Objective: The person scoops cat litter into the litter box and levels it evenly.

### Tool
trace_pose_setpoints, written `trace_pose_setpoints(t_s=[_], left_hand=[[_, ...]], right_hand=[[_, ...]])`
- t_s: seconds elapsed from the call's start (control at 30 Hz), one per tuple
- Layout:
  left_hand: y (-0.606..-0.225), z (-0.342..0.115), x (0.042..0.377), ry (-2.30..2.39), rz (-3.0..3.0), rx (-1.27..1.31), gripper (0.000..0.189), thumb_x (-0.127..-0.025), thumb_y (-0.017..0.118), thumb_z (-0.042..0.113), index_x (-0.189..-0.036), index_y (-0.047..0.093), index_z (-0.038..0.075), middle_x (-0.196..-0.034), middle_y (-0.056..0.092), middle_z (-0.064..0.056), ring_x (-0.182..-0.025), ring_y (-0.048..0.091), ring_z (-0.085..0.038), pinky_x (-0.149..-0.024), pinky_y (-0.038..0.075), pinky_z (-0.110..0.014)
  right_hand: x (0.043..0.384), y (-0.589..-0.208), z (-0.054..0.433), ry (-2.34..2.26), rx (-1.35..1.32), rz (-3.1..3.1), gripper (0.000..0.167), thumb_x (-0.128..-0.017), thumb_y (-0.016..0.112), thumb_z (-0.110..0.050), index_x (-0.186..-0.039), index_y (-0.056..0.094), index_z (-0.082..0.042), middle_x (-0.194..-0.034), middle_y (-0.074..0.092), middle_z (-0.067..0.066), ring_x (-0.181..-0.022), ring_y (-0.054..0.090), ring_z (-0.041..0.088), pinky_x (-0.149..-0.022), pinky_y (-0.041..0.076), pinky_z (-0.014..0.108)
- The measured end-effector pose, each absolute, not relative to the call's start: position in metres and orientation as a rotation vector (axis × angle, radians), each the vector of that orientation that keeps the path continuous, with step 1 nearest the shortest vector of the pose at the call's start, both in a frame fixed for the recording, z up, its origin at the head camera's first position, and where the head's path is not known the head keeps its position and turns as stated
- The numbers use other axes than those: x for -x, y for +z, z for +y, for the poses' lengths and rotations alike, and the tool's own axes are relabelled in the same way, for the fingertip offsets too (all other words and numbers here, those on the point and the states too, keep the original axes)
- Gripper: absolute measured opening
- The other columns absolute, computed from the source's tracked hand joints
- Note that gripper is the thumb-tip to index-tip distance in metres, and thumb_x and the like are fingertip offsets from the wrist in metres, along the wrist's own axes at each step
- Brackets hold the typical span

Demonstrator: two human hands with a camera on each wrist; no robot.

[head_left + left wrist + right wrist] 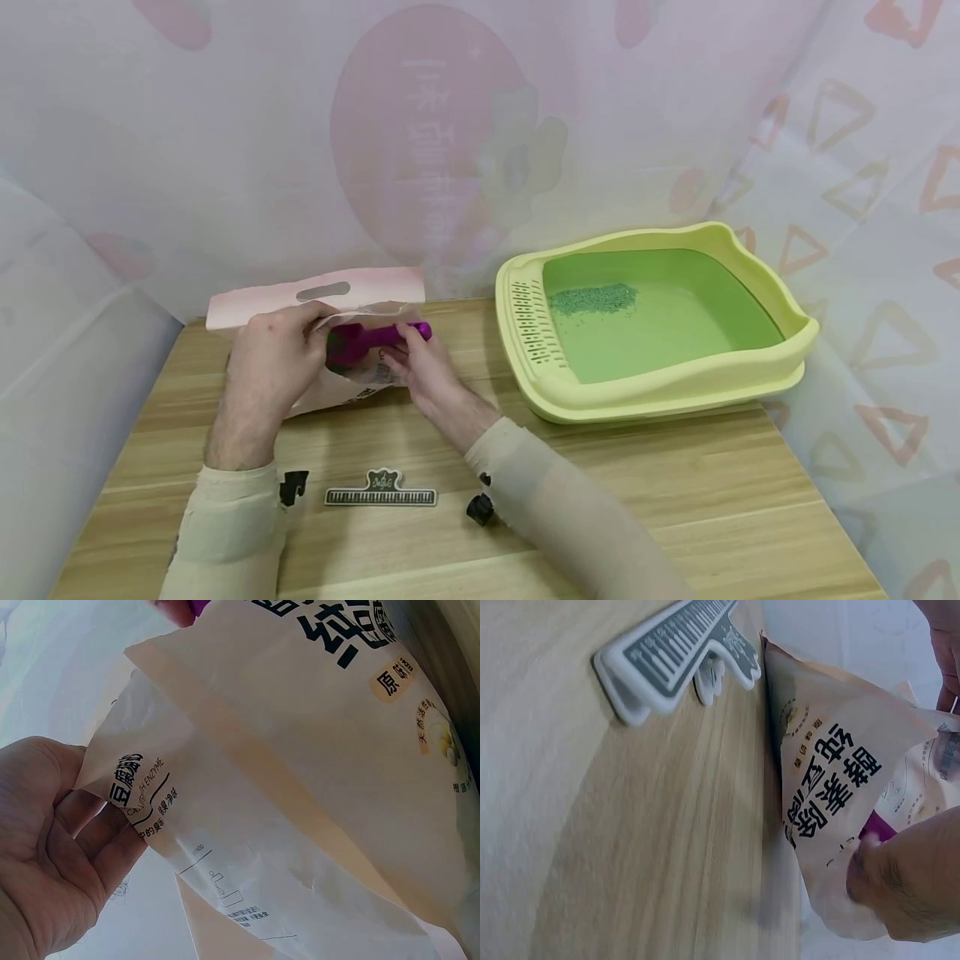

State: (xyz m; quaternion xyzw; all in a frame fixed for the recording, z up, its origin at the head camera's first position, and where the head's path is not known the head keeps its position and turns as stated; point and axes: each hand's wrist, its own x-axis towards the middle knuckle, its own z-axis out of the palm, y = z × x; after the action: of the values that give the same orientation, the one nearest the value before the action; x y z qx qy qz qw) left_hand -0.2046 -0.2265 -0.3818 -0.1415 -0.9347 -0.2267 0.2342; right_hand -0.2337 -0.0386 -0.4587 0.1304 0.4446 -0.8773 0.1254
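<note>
A pink-and-white cat litter bag (390,287) with a handle slot lies at the back left of the table, its mouth pulled apart. My left hand (277,354) pinches the edge of that mouth; in the left wrist view, the thumb and fingers (112,847) grip the printed film. My right hand (431,371) holds a purple litter scoop (375,337) by its handle. The scoop's head is at the bag's opening, with dark green showing around it. In the right wrist view, the bag (832,772) hides most of the scoop.
To the right stands a light green litter box (675,400) with a slotted step and a small heap of green litter pellets (596,298) inside. A piano-keyboard-patterned bag clip (381,493) lies on the wooden table (637,492) nearer to me. Patterned cloth walls enclose the table.
</note>
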Motion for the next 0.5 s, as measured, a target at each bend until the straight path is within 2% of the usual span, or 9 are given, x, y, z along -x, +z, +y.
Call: trace_pose_setpoints(t_s=[0.13,0.2,0.3,0.5], left_hand=[[-0.3822,-0.2268,0.2045,-0.619,-2.556,0.391,0.015,-0.110,0.077,0.006,-0.118,0.089,0.006,-0.109,0.089,-0.023,-0.088,0.086,-0.050,-0.080,0.065,-0.073],[-0.3828,-0.2272,0.2044,-0.621,-2.550,0.392,0.014,-0.109,0.077,0.005,-0.118,0.089,0.006,-0.108,0.089,-0.023,-0.087,0.085,-0.049,-0.079,0.065,-0.073],[-0.3830,-0.2276,0.2045,-0.622,-2.543,0.397,0.014,-0.109,0.077,0.005,-0.117,0.089,0.005,-0.107,0.089,-0.023,-0.087,0.086,-0.050,-0.079,0.065,-0.073],[-0.3818,-0.2283,0.2047,-0.624,-2.545,0.401,0.014,-0.110,0.076,0.005,-0.118,0.088,0.003,-0.108,0.089,-0.023,-0.091,0.086,-0.051,-0.081,0.066,-0.071]], right_hand=[[0.2349,-0.4598,-0.0416,-2.639,-0.377,1.171,0.041,-0.127,0.052,-0.031,-0.156,0.059,-0.002,-0.177,0.052,0.028,-0.172,0.048,0.040,-0.148,0.031,0.051],[0.2355,-0.4609,-0.0422,-2.682,-0.368,1.087,0.040,-0.128,0.048,-0.033,-0.154,0.059,-0.004,-0.179,0.050,0.029,-0.177,0.041,0.043,-0.149,0.028,0.051],[0.2346,-0.4609,-0.0413,-2.719,-0.375,1.015,0.040,-0.129,0.045,-0.034,-0.152,0.058,-0.004,-0.177,0.051,0.031,-0.176,0.041,0.047,-0.148,0.031,0.052],[0.2309,-0.4542,-0.0343,-2.770,-0.444,1.049,0.039,-0.129,0.044,-0.033,-0.147,0.059,-0.003,-0.168,0.062,0.030,-0.167,0.055,0.047,-0.142,0.044,0.053]])
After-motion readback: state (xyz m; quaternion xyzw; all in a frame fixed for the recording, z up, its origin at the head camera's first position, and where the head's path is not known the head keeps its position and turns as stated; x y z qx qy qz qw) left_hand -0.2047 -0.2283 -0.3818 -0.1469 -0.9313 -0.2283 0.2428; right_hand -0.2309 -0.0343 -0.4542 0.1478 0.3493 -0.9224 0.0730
